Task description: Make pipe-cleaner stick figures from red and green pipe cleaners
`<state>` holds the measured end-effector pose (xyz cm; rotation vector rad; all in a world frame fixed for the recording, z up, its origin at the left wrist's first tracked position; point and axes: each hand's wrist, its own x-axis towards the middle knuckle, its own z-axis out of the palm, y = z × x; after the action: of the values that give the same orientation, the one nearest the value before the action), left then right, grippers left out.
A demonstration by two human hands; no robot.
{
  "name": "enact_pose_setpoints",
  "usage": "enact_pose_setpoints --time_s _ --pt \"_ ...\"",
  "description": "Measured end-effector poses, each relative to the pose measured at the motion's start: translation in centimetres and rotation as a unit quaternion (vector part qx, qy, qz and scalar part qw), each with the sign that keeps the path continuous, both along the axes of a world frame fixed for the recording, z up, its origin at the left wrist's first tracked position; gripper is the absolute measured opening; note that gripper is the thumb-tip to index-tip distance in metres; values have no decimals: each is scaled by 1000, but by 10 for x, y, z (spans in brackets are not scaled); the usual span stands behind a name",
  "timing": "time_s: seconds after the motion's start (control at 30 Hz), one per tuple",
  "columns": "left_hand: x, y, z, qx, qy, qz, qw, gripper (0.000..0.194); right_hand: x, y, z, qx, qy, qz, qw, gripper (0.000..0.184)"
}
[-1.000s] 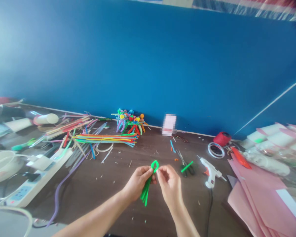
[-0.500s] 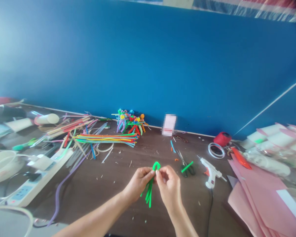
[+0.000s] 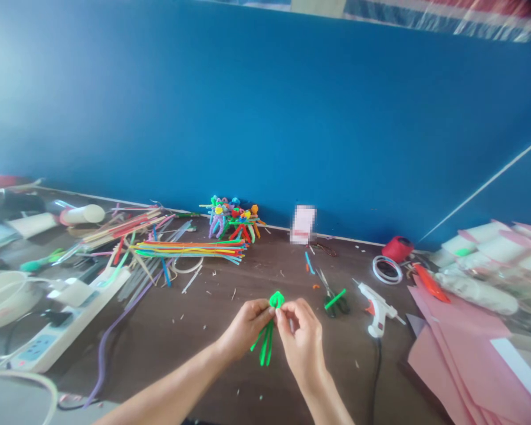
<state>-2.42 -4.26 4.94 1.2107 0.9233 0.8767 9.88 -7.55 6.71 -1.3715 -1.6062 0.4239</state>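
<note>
Soft, fuzzy fibre on the green pipe cleaner. Smooth, faintly glossy dark brown finish on the tabletop. Glossy white plastic on the glue gun. Bright metal blades and shiny black plastic handles on the scissors. Smooth, matt paper in the pink sheets. Smooth white plastic on the power strip. Fine, matt thread on the red spool.

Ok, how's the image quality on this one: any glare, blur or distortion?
Head view: glare washes out the blue wall at upper left; the table edge tilts across the wide-angle frame; the striped cloth at top right smears; the green pipe cleaner looks reasonably sharp.
</note>
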Motion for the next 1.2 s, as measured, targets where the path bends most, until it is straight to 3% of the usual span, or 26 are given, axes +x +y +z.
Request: enact_pose_setpoints --time_s 0.23,0.5,0.83,1.0,1.2 --pt "-4 -1 6 -49 -73 -17 996 32 3 -1 -5 -52 73 11 996 8" --pt "-9 -1 8 -19 -32 -69 997 36 5 4 -6 -107 188 100 971 8" --pt "-16 2 27 108 14 -141 984 29 7 2 5 -82 123 96 984 11" --pt "-17 1 27 103 10 -136 985 28 9 1 13 -94 111 118 982 12" --pt "-21 0 25 74 25 -169 982 33 13 -3 25 -118 180 196 957 12"
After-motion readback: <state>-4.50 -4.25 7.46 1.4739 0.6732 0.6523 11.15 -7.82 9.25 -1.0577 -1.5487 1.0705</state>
